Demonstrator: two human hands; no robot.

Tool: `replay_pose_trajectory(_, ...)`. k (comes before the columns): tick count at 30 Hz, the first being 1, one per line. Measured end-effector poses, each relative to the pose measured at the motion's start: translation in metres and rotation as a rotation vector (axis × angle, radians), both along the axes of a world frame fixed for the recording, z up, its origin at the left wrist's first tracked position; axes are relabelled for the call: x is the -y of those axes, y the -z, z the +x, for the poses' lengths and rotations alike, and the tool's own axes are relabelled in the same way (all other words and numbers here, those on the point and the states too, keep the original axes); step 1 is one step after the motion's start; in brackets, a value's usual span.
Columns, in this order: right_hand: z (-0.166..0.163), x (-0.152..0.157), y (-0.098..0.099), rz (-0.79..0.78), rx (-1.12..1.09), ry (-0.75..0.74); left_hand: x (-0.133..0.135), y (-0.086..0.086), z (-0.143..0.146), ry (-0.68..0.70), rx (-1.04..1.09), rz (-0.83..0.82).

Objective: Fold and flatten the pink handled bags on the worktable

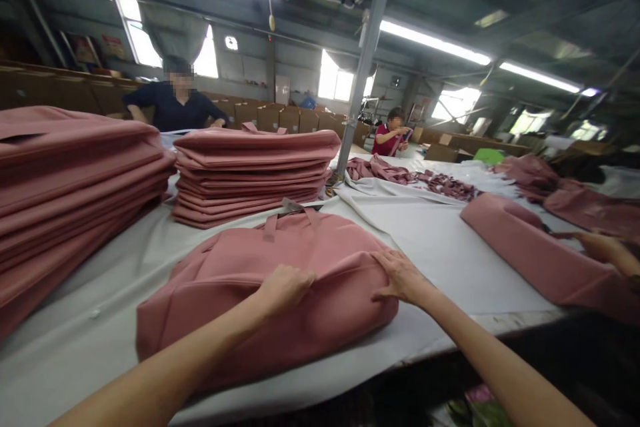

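Note:
A pink bag [270, 340] with short straps lies on its side on the table in front of me, its body puffed out. My left hand [287, 288] is closed on the fold along the bag's upper front edge. At the bag's right end, my right hand [403, 276] lies against the surface with thumb and fingers apart. The straps [290, 223] rest on top of the bag, toward its far side.
Flattened pink bags are stacked in a left pile [75, 173] and a middle pile [255, 173]. A metal post [363, 67] rises behind. At right, another person's hand [607, 250] touches a pink bag [530, 247]. Two people stand across the white-covered table [425, 260].

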State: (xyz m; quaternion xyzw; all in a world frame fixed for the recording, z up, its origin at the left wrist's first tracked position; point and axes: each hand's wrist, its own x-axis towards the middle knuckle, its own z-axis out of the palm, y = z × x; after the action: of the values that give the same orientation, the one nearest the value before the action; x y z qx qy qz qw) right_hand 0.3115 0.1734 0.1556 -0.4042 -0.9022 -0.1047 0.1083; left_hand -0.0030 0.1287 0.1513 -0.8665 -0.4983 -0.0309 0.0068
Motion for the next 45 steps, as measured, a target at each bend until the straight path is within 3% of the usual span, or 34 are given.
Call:
replay_pose_trajectory(3,0.002,0.002,0.006,0.052,-0.013,-0.004,0.001,-0.001,-0.003,-0.016,0.002,0.047)
replay_pose_trajectory(9,0.003,-0.018,0.004,0.248,-0.03,-0.095,0.002,-0.02,-0.02,-0.058,0.0,0.179)
replay_pose_trajectory(11,0.0,-0.023,0.009,0.305,-0.049,-0.117,0.007,-0.017,-0.023,-0.067,-0.002,0.226)
replay_pose_trajectory(13,-0.005,-0.024,0.018,0.342,-0.069,-0.132,0.018,-0.005,-0.021,0.001,0.04,0.345)
replay_pose_trajectory(16,-0.009,-0.027,0.025,0.369,-0.094,-0.136,0.039,0.025,-0.01,0.397,0.138,0.486)
replay_pose_trajectory(18,-0.008,-0.029,0.026,0.364,-0.092,-0.147,0.047,0.049,-0.003,0.651,0.14,0.367)
replay_pose_trajectory(19,-0.006,-0.029,0.025,0.354,-0.085,-0.16,0.047,0.06,-0.002,0.695,0.128,0.263)
replay_pose_trajectory(24,0.003,-0.013,0.044,0.329,-0.111,-0.197,0.024,0.105,-0.009,0.471,0.152,-0.102)
replay_pose_trajectory(29,0.006,0.003,0.076,0.32,-0.171,-0.197,0.008,0.12,-0.016,0.454,0.189,-0.165)
replay_pose_trajectory(34,0.011,-0.004,0.077,0.317,-0.16,-0.215,0.016,0.11,-0.006,0.479,0.192,-0.036)
replay_pose_trajectory(38,0.015,-0.007,0.075,0.348,-0.151,-0.225,0.042,0.08,-0.017,0.379,0.165,0.146)
replay_pose_trajectory(40,0.014,-0.009,0.076,0.368,-0.154,-0.225,0.056,0.054,-0.036,0.242,0.164,0.314)
replay_pose_trajectory(42,0.013,-0.01,0.078,0.389,-0.151,-0.205,0.064,0.025,-0.06,0.003,0.144,0.447)
replay_pose_trajectory(45,0.01,-0.013,0.078,0.421,-0.143,-0.17,0.066,-0.008,-0.091,-0.33,0.067,0.406)
